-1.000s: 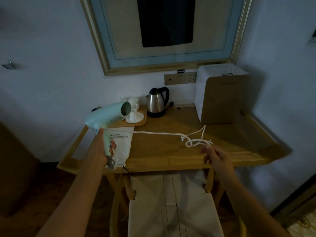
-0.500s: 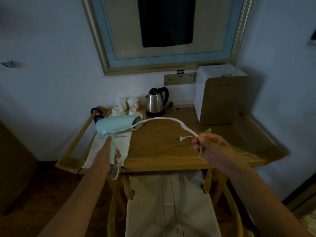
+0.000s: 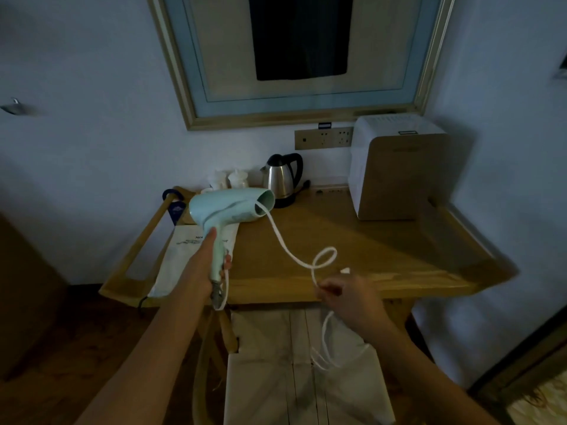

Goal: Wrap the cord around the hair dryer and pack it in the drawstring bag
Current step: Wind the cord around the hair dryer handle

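Dim room with a wooden table against a pale wall, under a framed picture. At centre left, the left hand grips the handle of a mint-green hair dryer, held above the table with its nozzle pointing right. A white cord runs past the nozzle, loops once, and reaches the right hand, which pinches it at lower centre. A white drawstring bag lies flat on the table behind the left hand. A kettle stands behind the dryer.
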Demonstrator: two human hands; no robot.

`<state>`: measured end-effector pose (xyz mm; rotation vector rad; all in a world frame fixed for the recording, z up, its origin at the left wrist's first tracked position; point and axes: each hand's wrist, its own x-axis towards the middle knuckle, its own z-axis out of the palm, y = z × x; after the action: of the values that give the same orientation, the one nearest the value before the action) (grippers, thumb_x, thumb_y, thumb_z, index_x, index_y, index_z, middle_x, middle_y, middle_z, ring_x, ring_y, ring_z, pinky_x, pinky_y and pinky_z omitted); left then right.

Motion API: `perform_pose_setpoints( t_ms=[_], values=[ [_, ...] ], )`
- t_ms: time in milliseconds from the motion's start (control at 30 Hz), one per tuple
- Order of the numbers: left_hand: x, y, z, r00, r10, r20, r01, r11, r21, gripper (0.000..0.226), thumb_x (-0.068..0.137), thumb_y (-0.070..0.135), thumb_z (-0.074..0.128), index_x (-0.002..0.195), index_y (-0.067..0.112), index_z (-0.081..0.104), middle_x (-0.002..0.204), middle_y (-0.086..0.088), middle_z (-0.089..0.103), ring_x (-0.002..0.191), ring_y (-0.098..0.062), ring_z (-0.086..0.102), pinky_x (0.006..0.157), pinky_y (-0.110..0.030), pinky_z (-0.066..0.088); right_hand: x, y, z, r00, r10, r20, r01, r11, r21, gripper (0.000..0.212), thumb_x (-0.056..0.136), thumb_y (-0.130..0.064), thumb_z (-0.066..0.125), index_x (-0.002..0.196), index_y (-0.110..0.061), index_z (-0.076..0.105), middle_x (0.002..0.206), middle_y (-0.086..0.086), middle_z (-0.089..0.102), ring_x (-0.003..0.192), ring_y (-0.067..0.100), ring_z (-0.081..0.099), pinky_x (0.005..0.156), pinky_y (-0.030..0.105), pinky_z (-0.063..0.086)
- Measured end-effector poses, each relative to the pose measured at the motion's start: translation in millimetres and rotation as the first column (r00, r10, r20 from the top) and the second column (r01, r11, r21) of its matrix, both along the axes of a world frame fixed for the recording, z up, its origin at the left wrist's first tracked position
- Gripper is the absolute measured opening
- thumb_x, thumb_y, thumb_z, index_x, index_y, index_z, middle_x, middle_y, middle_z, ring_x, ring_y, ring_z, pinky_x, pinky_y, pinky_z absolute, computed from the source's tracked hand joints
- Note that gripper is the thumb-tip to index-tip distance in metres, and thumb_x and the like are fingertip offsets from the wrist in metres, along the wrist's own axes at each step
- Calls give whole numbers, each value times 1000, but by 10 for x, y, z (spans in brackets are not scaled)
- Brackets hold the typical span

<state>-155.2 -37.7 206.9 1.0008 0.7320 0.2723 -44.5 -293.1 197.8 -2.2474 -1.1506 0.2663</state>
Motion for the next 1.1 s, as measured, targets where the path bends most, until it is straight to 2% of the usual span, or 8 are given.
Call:
perform_pose_setpoints(
  t_ms=[133, 233, 333, 400, 600, 767, 933, 1100],
  values=[
    [-37, -30, 95, 989, 146, -15, -140, 968, 208, 60, 88, 60, 37, 72, 4, 51, 50, 2, 50, 34, -4, 44, 32, -13, 33, 325, -44, -539, 815, -437, -380, 502, 860, 87, 16, 85, -16, 60, 69, -16, 64, 67, 3, 68, 60, 14, 62, 54, 23, 46],
    [-58, -14, 175, 980, 200, -11, -193, 957, 219, 70, 93, 58, 30, 119, -3, 53, 49, -1, 47, 29, -4, 41, 29, -10, 30, 529, -186, -745, 550, -487, -678, 743, 657, 131, 16, 84, -6, 64, 69, -11, 61, 67, 11, 66, 59, 21, 63, 57, 31, 50],
    [-82, -89, 254, 960, 274, -57, -251, 933, 258, 46, 91, 53, 43, 92, 9, 58, 48, -4, 54, 31, -10, 46, 30, -14, 33, 538, -200, -1000, 754, -386, -531, 369, 918, -145, 15, 81, -9, 66, 72, -21, 63, 82, 13, 66, 75, 27, 61, 71, 38, 47],
    [-84, -166, 224, 960, 271, -70, -240, 926, 293, 44, 90, 49, 48, 82, 7, 56, 56, -8, 55, 36, -13, 49, 32, -17, 35, 462, -161, -968, 933, -177, -312, 74, 946, -316, 35, 82, -20, 64, 116, -20, 54, 115, 12, 57, 101, 26, 55, 86, 40, 43],
    [15, -554, 186, 990, 128, -64, -96, 923, 372, 43, 94, 44, 41, 90, 5, 56, 62, -9, 56, 38, -12, 50, 34, -18, 36, -5, 329, 76, 902, 61, -427, 26, 981, 194, 45, 97, -27, 40, 141, -18, 32, 148, 1, 35, 135, 14, 32, 104, 25, 28],
    [-7, -659, 166, 994, 74, -74, -31, 883, 468, 45, 94, 46, 41, 90, 4, 58, 65, -11, 58, 41, -13, 52, 36, -21, 38, -81, 415, 237, 505, 356, -786, -178, 934, 309, 31, 98, -21, 36, 108, -8, 62, 95, 9, 67, 91, 16, 66, 89, 24, 51],
    [-77, -651, 206, 995, 67, -70, -30, 900, 435, 45, 94, 46, 40, 93, 4, 58, 65, -10, 56, 41, -14, 50, 36, -20, 38, -62, 605, 99, 909, 91, -406, 32, 957, 287, 39, 94, -20, 47, 132, -11, 42, 121, -3, 45, 116, 11, 44, 95, 27, 38],
    [-140, -684, 209, 988, 90, -128, -1, 823, 568, 43, 93, 47, 41, 88, 7, 59, 64, -9, 59, 40, -10, 54, 39, -21, 42, -193, 599, 146, 673, 280, -685, 53, 905, 423, 29, 98, -21, 38, 77, -12, 57, 62, 1, 49, 50, 6, 48, 52, 20, 42]
  ],
)
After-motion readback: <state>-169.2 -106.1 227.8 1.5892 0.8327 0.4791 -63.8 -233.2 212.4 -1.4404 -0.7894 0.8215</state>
